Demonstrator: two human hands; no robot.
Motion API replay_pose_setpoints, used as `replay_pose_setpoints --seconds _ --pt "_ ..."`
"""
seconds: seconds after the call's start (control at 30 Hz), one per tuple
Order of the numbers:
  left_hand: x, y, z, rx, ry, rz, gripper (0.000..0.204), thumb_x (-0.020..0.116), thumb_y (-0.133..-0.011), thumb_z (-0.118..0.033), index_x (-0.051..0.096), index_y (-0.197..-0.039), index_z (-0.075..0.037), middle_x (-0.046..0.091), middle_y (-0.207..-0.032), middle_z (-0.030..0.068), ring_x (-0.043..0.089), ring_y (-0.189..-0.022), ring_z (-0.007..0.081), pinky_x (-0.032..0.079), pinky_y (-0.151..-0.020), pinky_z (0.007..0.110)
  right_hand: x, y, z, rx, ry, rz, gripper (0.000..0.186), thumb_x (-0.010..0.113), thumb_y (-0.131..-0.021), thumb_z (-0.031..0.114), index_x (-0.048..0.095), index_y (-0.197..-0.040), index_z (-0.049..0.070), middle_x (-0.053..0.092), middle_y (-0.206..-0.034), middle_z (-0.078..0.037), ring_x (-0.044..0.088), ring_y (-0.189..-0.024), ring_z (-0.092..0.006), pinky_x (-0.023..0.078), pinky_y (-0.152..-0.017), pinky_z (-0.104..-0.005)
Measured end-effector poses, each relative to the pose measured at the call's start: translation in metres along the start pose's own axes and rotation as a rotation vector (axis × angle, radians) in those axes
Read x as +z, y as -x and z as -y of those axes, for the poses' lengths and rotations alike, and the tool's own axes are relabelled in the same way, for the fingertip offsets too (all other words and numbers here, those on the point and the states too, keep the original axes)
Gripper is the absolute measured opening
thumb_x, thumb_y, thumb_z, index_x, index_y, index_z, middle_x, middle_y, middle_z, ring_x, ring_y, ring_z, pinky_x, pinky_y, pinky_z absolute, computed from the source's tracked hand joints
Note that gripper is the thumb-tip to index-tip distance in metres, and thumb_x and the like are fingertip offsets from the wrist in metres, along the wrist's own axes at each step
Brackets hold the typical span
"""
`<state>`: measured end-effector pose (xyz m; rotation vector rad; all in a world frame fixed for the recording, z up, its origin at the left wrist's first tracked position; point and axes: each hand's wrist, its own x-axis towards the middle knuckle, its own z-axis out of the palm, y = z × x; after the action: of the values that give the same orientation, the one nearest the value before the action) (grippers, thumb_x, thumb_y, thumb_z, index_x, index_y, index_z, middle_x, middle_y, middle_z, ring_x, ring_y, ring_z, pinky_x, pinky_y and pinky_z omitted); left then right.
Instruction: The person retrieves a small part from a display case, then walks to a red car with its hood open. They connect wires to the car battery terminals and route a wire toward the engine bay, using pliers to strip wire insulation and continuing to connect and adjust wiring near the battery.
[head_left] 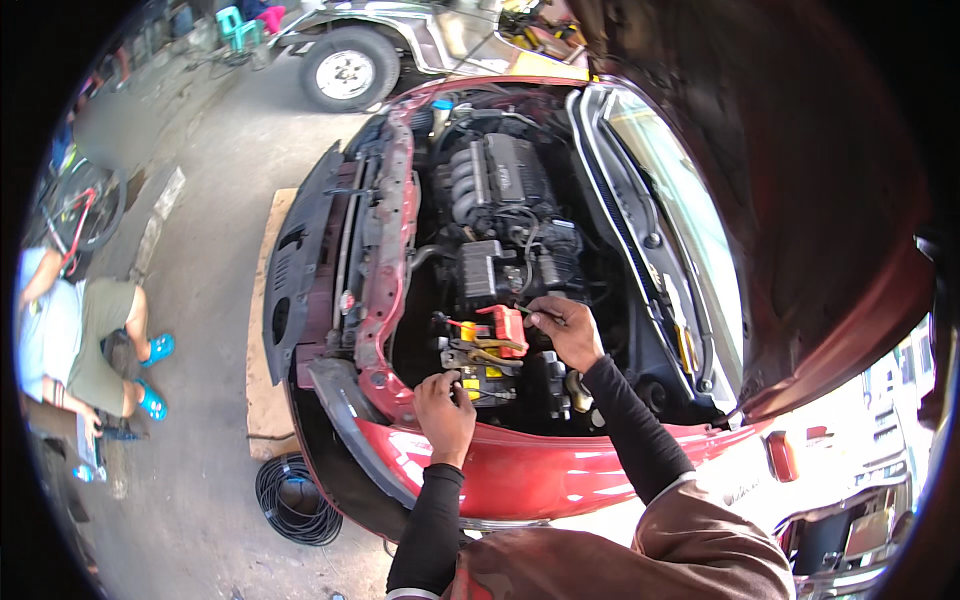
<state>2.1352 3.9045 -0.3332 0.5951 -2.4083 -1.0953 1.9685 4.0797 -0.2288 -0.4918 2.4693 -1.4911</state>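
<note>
My right fingers (546, 303) pinch a thin piece (526, 310), tips nearly together, beside the red cover (512, 332) on the battery (493, 386) before me. My left fingers (437, 385) curl by its left edge, hold unclear. I'd move gently, clear of the clamps (478, 346).

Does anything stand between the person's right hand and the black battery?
Yes, it looks that way: a red plastic piece sits by the fingertips of the right hand, on the side toward the battery, and a brownish metal tool appears to lie over the battery's top.
</note>
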Motion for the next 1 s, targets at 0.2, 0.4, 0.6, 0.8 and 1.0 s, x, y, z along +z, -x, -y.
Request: replay_pose_setpoints --seconds 0.2,0.4,0.6,0.8,1.0 --pt "0.077 0.000 -0.087 -0.484 0.919 0.644 0.034 0.064 -0.106 -0.033 0.072 -0.118 -0.002 0.076 -0.097 0.0077 0.072 -0.083 0.0183 0.058 -0.076 0.030 -0.074 0.085 0.007 -0.040 -0.018 -0.328 0.011 0.071 -0.097 0.003 0.069 -0.106 -0.002 0.066 -0.097 -0.003 0.062 -0.094 -0.0129 0.049 -0.089 -0.0284" --pt "0.141 0.023 -0.167 -0.788 1.317 0.922 0.033 0.065 -0.106 -0.038 0.073 -0.108 -0.006 0.070 -0.084 0.0009 0.066 -0.068 0.0094 0.050 -0.059 0.025 -0.118 0.138 -0.019 0.160 -0.243 -0.268 0.008 0.069 -0.100 0.005 0.063 -0.104 0.001 0.066 -0.088 -0.002 0.062 -0.078 -0.0082 0.050 -0.073 -0.0256" --pt "0.167 0.050 -0.195 -0.801 1.299 0.780 0.009 0.078 -0.096 -0.014 0.078 -0.101 -0.006 0.075 -0.088 0.0001 0.068 -0.073 0.0082 0.054 -0.065 0.024 -0.177 0.163 -0.026 0.120 0.367 -0.050 0.016 0.077 -0.083 0.003 0.067 -0.096 0.003 0.068 -0.085 -0.010 0.070 -0.076 -0.0232 0.054 -0.068 -0.0346" --pt "0.187 0.065 -0.218 -0.842 1.337 0.685 0.005 0.078 -0.094 -0.005 0.077 -0.099 -0.004 0.076 -0.092 0.0027 0.071 -0.082 0.0139 0.058 -0.076 0.031 -0.206 0.174 -0.011 0.011 0.892 -0.065 0.015 0.079 -0.080 0.017 0.071 -0.087 0.008 0.065 -0.082 -0.008 0.068 -0.084 -0.0299 0.052 -0.076 -0.0445" --pt "0.203 0.092 -0.253 -0.851 1.425 0.533 0.007 0.078 -0.091 0.003 0.076 -0.097 -0.001 0.076 -0.093 0.0075 0.072 -0.079 0.0143 0.060 -0.072 0.028 -0.201 0.179 -0.036 0.220 0.911 -0.214 0.019 0.072 -0.089 0.026 0.072 -0.086 0.008 0.073 -0.078 -0.011 0.072 -0.079 -0.0338 0.050 -0.077 -0.0468"
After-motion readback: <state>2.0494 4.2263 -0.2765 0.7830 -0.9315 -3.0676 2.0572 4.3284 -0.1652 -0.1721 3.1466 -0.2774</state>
